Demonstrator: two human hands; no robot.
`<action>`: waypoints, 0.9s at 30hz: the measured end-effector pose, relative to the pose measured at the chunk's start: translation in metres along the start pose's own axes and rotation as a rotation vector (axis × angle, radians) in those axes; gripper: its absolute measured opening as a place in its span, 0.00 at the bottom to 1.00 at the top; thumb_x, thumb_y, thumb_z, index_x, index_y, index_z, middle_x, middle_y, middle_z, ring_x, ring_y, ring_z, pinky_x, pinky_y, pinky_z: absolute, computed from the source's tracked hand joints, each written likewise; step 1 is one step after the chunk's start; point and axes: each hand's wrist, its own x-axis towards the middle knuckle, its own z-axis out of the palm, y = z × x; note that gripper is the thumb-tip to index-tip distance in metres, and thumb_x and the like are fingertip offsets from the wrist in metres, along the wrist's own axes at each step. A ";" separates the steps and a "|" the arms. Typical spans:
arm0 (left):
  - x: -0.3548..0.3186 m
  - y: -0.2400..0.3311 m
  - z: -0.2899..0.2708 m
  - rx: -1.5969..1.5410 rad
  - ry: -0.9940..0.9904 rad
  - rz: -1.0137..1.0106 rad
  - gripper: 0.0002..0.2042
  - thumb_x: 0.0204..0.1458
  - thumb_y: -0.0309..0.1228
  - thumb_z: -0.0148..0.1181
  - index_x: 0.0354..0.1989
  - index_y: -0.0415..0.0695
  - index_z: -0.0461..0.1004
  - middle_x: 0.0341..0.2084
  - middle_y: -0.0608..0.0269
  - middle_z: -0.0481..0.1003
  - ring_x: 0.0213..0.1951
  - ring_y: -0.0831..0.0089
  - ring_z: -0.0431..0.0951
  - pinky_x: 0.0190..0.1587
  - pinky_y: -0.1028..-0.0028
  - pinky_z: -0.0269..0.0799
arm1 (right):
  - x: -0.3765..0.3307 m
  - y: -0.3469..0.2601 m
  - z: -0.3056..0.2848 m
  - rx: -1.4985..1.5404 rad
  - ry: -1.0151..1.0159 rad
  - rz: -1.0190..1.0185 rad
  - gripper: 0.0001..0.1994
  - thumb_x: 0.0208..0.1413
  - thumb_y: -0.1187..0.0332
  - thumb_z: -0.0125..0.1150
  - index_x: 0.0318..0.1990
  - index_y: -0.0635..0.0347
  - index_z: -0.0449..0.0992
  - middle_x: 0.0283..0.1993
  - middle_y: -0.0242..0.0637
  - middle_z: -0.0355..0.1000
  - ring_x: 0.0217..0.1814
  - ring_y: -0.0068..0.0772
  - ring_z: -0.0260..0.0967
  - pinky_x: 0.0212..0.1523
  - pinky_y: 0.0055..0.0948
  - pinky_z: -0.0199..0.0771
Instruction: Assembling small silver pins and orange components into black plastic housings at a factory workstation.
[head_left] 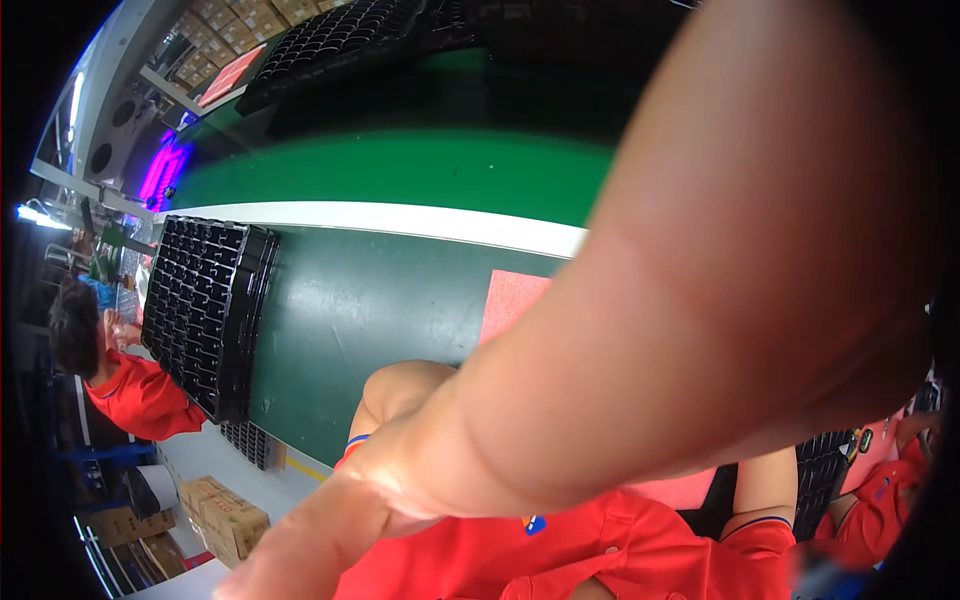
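A bare forearm, apparently my right, crosses very close in front of the view from upper right to lower left. At its end my right hand point(325, 525) reaches the lower left, over my red shirt point(470, 560); its fingers are blurred and partly cut off, and no object shows in it. My bent left arm point(405, 388) comes out of its sleeve behind that forearm, which hides my left hand. Beyond lies a pink foam sheet point(510, 298) on the dark green tabletop point(345, 310), partly covered by the forearm.
Stacked black compartment trays point(200, 305) stand at the table's left end, near a co-worker in red point(145, 395). Past the white rail point(400, 220) runs a green belt point(440, 175) with more black trays point(350, 45). A cardboard box point(225, 515) sits lower left; another co-worker point(880, 510) is at right.
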 end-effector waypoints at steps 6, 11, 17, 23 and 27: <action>0.000 -0.008 0.003 -0.006 0.023 0.010 0.39 0.57 0.59 0.34 0.67 0.40 0.41 0.62 0.50 0.54 0.63 0.63 0.57 0.62 0.69 0.53 | 0.002 -0.002 -0.002 -0.083 0.020 -0.011 0.18 0.59 0.62 0.54 0.52 0.65 0.69 0.34 0.27 0.68 0.32 0.16 0.61 0.36 0.18 0.64; 0.008 -0.001 0.013 0.027 0.030 0.047 0.36 0.59 0.56 0.35 0.67 0.40 0.43 0.61 0.50 0.57 0.62 0.63 0.59 0.61 0.69 0.56 | 0.005 0.007 -0.002 -0.074 0.031 0.051 0.20 0.59 0.60 0.54 0.52 0.67 0.69 0.34 0.30 0.69 0.34 0.17 0.63 0.38 0.20 0.66; 0.019 0.001 0.031 0.234 0.160 0.097 0.29 0.61 0.49 0.37 0.64 0.40 0.50 0.55 0.53 0.64 0.57 0.67 0.65 0.56 0.71 0.62 | -0.002 0.010 -0.009 0.000 0.019 0.012 0.21 0.60 0.63 0.53 0.58 0.63 0.66 0.39 0.31 0.71 0.36 0.18 0.65 0.40 0.18 0.66; 0.019 -0.066 -0.049 0.621 0.556 0.034 0.17 0.61 0.36 0.43 0.55 0.42 0.62 0.43 0.61 0.71 0.44 0.76 0.72 0.45 0.75 0.67 | 0.000 0.006 -0.004 -0.004 -0.028 -0.005 0.21 0.61 0.64 0.50 0.58 0.64 0.65 0.42 0.30 0.69 0.39 0.16 0.63 0.41 0.16 0.67; -0.008 -0.116 -0.117 0.805 0.544 -0.086 0.13 0.60 0.32 0.46 0.49 0.40 0.68 0.32 0.65 0.73 0.33 0.80 0.72 0.38 0.80 0.67 | 0.002 0.011 -0.006 0.003 -0.041 -0.002 0.21 0.61 0.64 0.50 0.59 0.64 0.64 0.43 0.31 0.70 0.39 0.16 0.63 0.41 0.17 0.67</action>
